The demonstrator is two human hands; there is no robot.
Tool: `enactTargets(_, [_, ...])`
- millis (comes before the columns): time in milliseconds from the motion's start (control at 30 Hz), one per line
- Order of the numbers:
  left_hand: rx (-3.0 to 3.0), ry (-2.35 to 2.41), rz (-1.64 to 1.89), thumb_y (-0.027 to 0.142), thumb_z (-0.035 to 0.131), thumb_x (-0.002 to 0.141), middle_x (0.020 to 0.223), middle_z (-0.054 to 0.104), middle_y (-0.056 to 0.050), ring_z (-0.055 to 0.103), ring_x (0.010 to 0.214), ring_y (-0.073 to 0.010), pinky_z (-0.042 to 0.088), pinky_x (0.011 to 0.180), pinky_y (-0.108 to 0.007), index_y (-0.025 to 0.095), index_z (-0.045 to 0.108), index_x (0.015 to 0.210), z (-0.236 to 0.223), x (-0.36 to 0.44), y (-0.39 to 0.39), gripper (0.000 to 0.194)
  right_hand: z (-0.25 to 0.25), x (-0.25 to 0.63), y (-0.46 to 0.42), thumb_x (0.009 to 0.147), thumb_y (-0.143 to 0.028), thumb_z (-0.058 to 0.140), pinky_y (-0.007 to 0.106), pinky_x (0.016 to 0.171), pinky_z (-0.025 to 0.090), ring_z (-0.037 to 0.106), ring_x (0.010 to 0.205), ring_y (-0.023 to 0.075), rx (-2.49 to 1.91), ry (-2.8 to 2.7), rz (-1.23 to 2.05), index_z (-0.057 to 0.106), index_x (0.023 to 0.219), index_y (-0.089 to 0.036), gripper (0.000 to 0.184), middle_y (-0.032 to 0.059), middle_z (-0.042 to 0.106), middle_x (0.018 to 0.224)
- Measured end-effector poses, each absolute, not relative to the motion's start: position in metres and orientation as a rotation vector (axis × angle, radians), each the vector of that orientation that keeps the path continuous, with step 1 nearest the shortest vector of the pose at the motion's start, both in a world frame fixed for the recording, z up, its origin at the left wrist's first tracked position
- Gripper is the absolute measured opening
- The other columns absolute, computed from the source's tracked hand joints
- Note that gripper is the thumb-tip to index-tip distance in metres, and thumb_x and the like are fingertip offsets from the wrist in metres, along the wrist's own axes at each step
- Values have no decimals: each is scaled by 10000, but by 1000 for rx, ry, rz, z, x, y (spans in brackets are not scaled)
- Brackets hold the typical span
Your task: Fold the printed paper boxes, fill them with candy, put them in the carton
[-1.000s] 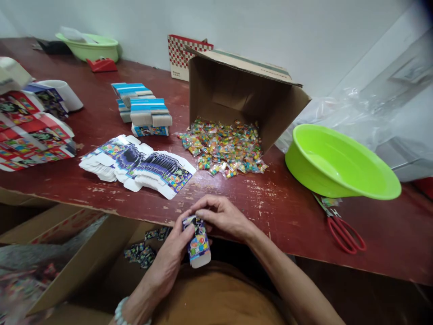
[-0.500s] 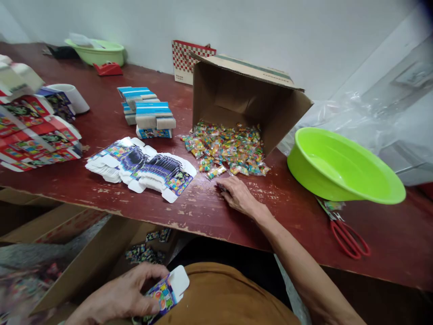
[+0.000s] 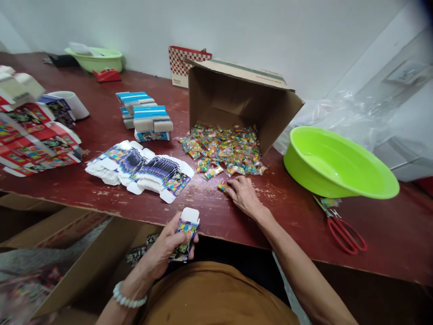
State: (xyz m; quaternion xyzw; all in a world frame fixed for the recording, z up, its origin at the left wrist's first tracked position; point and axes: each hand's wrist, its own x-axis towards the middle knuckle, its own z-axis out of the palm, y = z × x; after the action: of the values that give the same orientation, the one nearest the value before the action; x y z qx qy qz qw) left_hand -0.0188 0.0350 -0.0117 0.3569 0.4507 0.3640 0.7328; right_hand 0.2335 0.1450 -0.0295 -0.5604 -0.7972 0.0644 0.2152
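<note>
My left hand (image 3: pixel 165 246) is closed round a small printed carton (image 3: pixel 185 234) with its white top flap standing open, held at the table's front edge. My right hand (image 3: pixel 241 194) lies on the dark red table (image 3: pixel 291 216), fingers curled onto a small colourful candy packet (image 3: pixel 222 186) at the near edge of the candy pile (image 3: pixel 223 149). That pile spills out of a brown cardboard box (image 3: pixel 237 99) lying on its side. A fan of flat purple cartons (image 3: pixel 142 169) lies left of my right hand.
A lime green basin (image 3: pixel 338 164) and red scissors (image 3: pixel 345 232) are at the right. Stacks of blue-striped boxes (image 3: pixel 145 115) and red printed cartons (image 3: pixel 34 140) lie to the left. An open cardboard box (image 3: pixel 77 266) stands below the table edge. Clear plastic sheeting (image 3: pixel 372 113) lies behind the basin.
My left hand has risen from my lap to the table edge with the carton, flap open. My right hand has left the carton, reached the candy pile and closed on a packet.
</note>
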Motion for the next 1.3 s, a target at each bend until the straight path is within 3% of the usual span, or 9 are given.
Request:
enactTargets(267, [800,1050,826,210,620,729,672,652,55,564,403,-111,413,410,-212,231,469,1046,-9,-5,43,352,-27,232,132,907,-287,607,356,874,423,575,941,231,-1645,-2037,453,650,936,-189,111,71,670,976])
enactTargets(400, [802,1055,827,211,624,741,676,659,51,568,401,-118,404,401,-214,226,461,1054,-10,-3,44,353,-19,224,142,960,-267,510,302,859,444,606,951,190,-1637,-2000,483,616,1123,-174,215,84,662,1078])
enactTargets(533, [789,1053,843,226,648,779,726,677,33,616,453,-121,440,457,-218,223,464,1078,-5,-2,41,351,-12,203,147,911,-351,599,380,850,440,577,1008,280,-1774,-2021,422,654,1077,-155,262,150,628,1087])
enactTargets(633, [761,1033,870,289,699,805,845,707,-5,664,540,-127,492,539,-234,228,468,1114,1,-2,38,391,-12,193,139,876,-291,644,393,839,433,560,1005,295,-1841,-2028,386,666,967,-163,159,147,624,1057])
enactTargets(767, [760,1020,887,342,722,813,888,698,-14,639,537,-113,485,517,-231,235,472,1155,3,-3,35,436,-5,192,117,924,-259,585,317,815,452,589,865,198,-1400,-1873,732,656,934,-188,100,54,656,901])
enactTargets(900, [795,1049,856,375,712,815,763,641,42,539,429,-90,415,402,-205,265,448,1223,-1,-2,36,498,18,188,93,949,-225,541,295,843,467,607,883,160,-1009,-1855,1008,683,996,-216,150,25,660,931])
enactTargets(1100, [1030,1054,767,419,719,794,697,575,57,439,424,-56,386,376,-173,215,498,1155,-1,0,38,470,31,179,81,848,-120,627,265,739,462,603,795,146,-1062,-1998,898,647,1055,-185,219,27,673,907])
enactTargets(1200, [1081,1048,737,394,718,792,674,547,67,425,423,-49,382,385,-172,201,508,1103,1,0,37,422,36,184,83,863,-203,648,234,638,436,574,668,121,-1070,-2104,1170,667,990,-179,131,-15,658,768])
enactTargets(1300, [1065,1047,746,401,706,802,691,553,62,438,426,-56,394,386,-182,202,486,1172,3,-1,36,474,39,190,87,918,-267,589,252,766,478,632,838,141,-929,-2080,1398,694,1027,-187,171,17,704,948])
